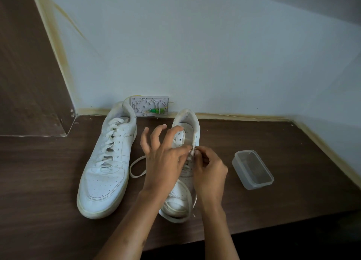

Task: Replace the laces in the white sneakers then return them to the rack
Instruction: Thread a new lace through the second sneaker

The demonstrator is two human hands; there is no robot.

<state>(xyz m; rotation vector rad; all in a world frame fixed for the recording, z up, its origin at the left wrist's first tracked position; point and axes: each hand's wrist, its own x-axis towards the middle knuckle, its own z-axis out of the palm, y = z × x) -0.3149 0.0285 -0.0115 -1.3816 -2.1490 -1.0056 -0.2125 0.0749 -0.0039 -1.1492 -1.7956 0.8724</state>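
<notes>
Step in hand: you are threading the lace (136, 167) through the eyelets of the second sneaker (184, 162); this looks like the middle of the lacing, with the upper eyelets still bare.
Left hand: your left hand (166, 158) lies over the sneaker's tongue, thumb and forefinger pinched on the lace near an eyelet, the other fingers spread and lifted.
Right hand: your right hand (210, 169) meets it from the other side, fingers curled and pinching the same lace end; the two hands touch at the fingertips.
Task's thing: the sneaker being laced sits directly under both hands on the desk (254, 216); a loose loop of lace trails out to the left of your left hand, and another run hangs down past the toe near your wrists.
Finished sneaker: the laced sneaker (108, 162) stands just to the left of your left hand, apart from it.
Next move: you likely need to pull the end through, take up the slack evenly, then cross to the next eyelet up.
Count: two sneakers, one laced, one part-laced; one clear plastic container (253, 170), to the right of your right hand; one wall box (149, 108) beyond the fingertips.
Rack: not in view.
</notes>
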